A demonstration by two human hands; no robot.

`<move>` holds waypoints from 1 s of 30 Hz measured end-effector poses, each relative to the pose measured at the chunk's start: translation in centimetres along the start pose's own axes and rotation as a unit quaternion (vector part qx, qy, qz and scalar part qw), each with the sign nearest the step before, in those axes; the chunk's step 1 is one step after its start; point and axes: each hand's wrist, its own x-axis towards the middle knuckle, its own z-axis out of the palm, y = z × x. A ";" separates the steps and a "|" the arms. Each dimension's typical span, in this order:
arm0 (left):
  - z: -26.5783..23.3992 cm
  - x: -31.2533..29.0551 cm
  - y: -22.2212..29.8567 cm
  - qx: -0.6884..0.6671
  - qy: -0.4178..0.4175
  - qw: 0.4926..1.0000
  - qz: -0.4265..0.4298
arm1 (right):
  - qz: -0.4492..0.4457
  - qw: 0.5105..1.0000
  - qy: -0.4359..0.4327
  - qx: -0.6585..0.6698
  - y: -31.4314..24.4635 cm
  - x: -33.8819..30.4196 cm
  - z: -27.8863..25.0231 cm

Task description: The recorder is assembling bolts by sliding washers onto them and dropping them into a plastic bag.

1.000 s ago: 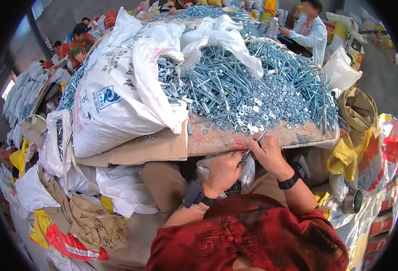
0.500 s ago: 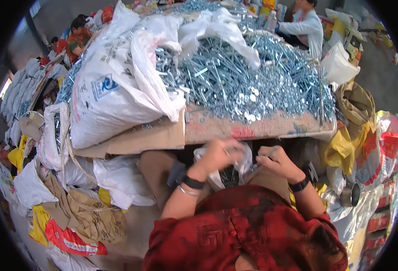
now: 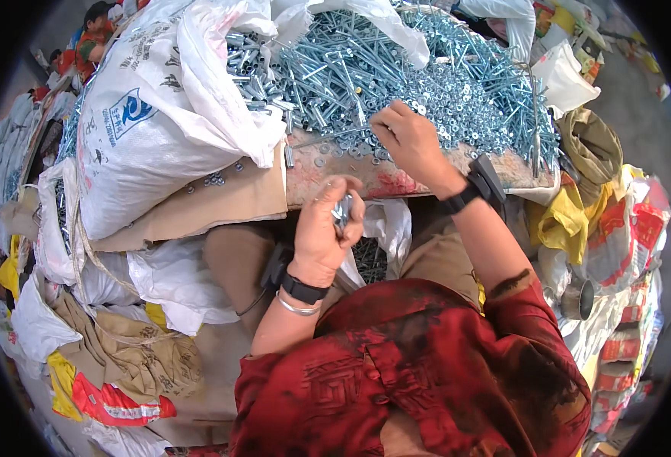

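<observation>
Curled upward above my lap, my left hand (image 3: 326, 228) is closed around small shiny metal pieces (image 3: 342, 211), whose exact kind is partly hidden by the fingers. My right hand (image 3: 413, 148) reaches over the table's near edge, its fingers pinched together at the end of a long thin bolt (image 3: 334, 137). Just beyond it spreads a heap of silvery washers (image 3: 457, 114), with long bolts (image 3: 343, 57) piled farther back. Short metal sleeves (image 3: 255, 80) spill from a white woven sack (image 3: 145, 145) on the left.
Cardboard (image 3: 221, 199) lies under the sack at the table edge. Between my knees an open white bag (image 3: 391, 228) holds dark metal parts. Folded brown sacks (image 3: 133, 346) lie at left; yellow cloth (image 3: 571, 236) and a metal cup (image 3: 576, 298) are at right. Another person (image 3: 92, 38) sits far left.
My right hand has moved from above my lap up to the hardware heap. My left hand has dropped slightly left and turned upward, showing metal pieces. The view has shifted.
</observation>
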 end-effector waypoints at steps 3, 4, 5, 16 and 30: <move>0.4 0.4 1.0 0.000 0.079 0.996 0.050 | 0.005 0.990 -0.077 -0.121 0.9 1.4 1.6; 0.0 0.5 1.0 -0.016 0.055 0.997 0.047 | -0.015 0.979 -0.106 -0.171 1.2 1.5 2.0; -0.3 0.4 0.9 -0.019 0.061 0.997 0.048 | -0.037 0.965 -0.136 -0.220 1.0 1.6 2.3; -1.1 1.0 0.2 -0.001 0.039 0.996 0.077 | 0.029 0.995 -0.006 0.096 -2.6 -0.3 -4.3; -1.4 1.1 0.3 -0.021 0.018 0.995 0.095 | 0.127 0.869 0.152 0.454 -5.5 -5.6 -6.9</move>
